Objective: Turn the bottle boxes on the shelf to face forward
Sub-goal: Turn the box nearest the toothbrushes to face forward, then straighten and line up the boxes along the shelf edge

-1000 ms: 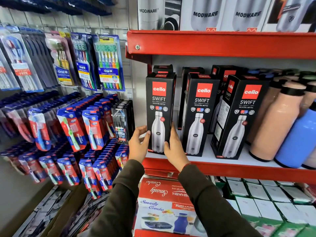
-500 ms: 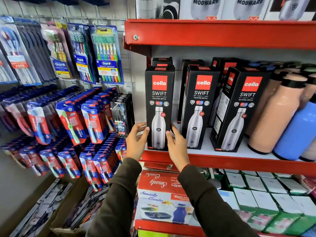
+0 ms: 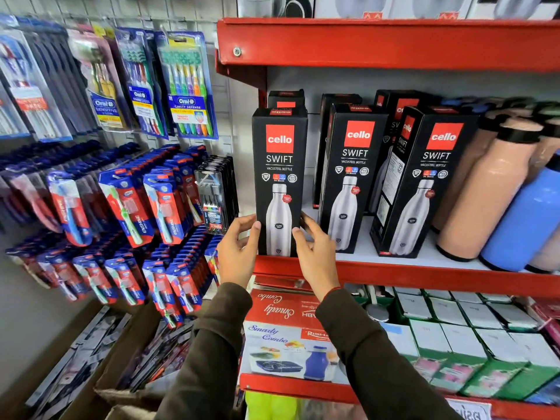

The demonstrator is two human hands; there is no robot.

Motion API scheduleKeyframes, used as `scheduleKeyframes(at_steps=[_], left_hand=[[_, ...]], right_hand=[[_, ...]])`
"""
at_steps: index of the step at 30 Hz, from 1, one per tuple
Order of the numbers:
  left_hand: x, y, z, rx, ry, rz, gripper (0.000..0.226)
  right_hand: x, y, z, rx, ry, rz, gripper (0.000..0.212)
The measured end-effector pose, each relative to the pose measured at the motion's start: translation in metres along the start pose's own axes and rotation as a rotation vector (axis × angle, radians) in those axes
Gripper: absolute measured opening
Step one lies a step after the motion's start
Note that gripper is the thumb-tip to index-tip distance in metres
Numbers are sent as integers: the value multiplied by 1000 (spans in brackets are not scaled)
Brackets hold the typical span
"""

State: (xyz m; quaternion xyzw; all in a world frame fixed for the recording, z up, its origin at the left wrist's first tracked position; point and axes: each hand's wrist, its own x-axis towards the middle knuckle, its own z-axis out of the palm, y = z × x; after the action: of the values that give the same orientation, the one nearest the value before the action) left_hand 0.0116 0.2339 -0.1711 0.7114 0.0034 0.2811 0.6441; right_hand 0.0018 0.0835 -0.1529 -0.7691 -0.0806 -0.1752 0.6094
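Note:
Black "cello SWIFT" bottle boxes stand on the red shelf. The leftmost box is upright at the shelf's front edge with its printed front towards me. My left hand grips its lower left side and my right hand its lower right side, thumbs on the front. The middle box shows its front, turned a little. The right box stands at an angle, with its left side panel showing as well. More black boxes stand behind them.
Peach bottles and a blue bottle crowd the shelf's right end. Toothbrush packs hang on the wall panel to the left. A red shelf hangs overhead. A Smarty Combo box sits below.
Both hands have stayed on the leftmost box's lower sides. My right fingers have shifted beside the box and look blurred. The view has tilted a little.

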Motion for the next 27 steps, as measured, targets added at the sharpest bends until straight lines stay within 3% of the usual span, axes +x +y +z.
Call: scheduleKeyframes(at_steps=[4, 8, 11, 14, 18, 23, 27], left_hand=[[-14, 3, 12, -24, 113, 28, 16], [-35, 12, 31, 50, 264, 231, 19], [-48, 25, 52, 80, 175, 385, 25], [-55, 35, 79, 72, -41, 459, 36], [-52, 32, 118, 78, -252, 346, 50], [-34, 30, 142, 30, -201, 9, 50], [-27, 29, 144, 3, -183, -135, 42]], right_hand=[[2, 16, -3, -100, 79, -24, 38], [3, 22, -23, -200, 365, -181, 37], [9, 18, -44, -147, 486, -197, 43], [18, 22, -58, -49, 425, -131, 52], [33, 31, -71, -38, 247, 15, 57], [46, 39, -83, -51, 124, 169, 53], [46, 41, -91, -94, 88, 169, 50]])
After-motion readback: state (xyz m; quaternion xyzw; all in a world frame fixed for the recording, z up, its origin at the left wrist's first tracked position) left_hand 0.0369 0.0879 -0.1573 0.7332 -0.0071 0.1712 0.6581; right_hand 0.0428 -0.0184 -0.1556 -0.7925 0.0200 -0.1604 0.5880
